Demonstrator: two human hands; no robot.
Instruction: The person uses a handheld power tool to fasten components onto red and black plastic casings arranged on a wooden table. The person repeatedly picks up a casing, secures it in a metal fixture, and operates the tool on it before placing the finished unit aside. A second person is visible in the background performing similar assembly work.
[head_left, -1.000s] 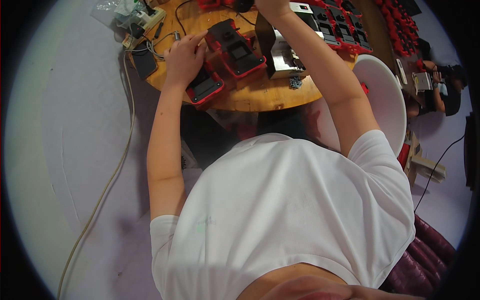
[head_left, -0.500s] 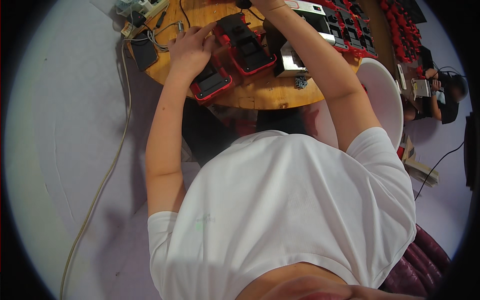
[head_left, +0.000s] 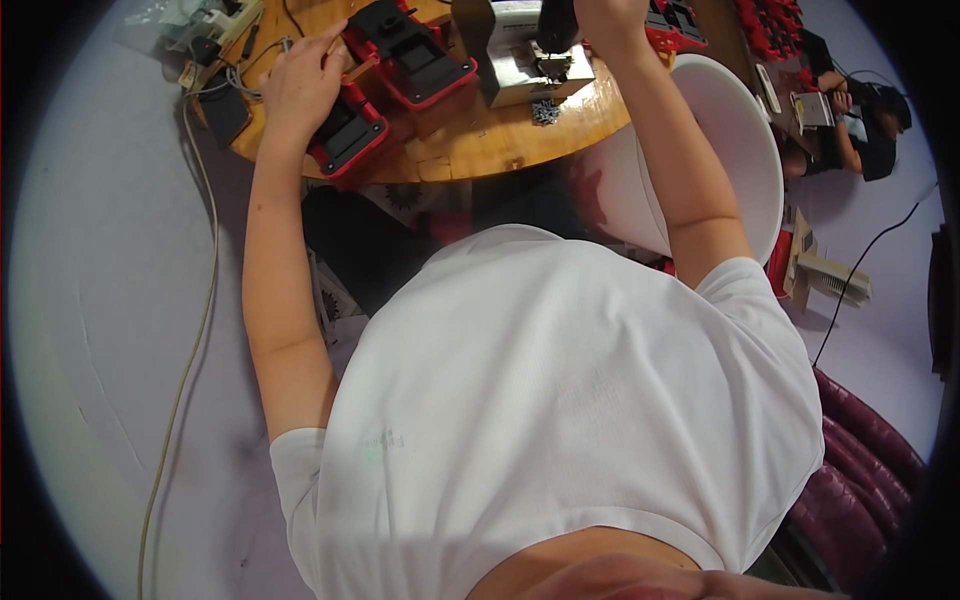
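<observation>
My left hand lies over the left red-and-black plastic housing, covering its far part; its visible fingers are stretched out. Just right of it, a second red-and-black housing lies on the round wooden table. My right hand, cut off by the top edge, is closed around a black electric screwdriver. The tool's lower end is over a silver metal box-shaped device. A small pile of screws sits at the device's near edge.
A phone-like dark slab, cables and a power strip occupy the table's left side. More red-and-black housings are at the far right. A white tub stands right of the table. Another person sits farther right.
My right hand has come nearer and right, bringing the black screwdriver over the metal device. My left hand remains at the left housing. The whole view has shifted, moving the table up and left.
</observation>
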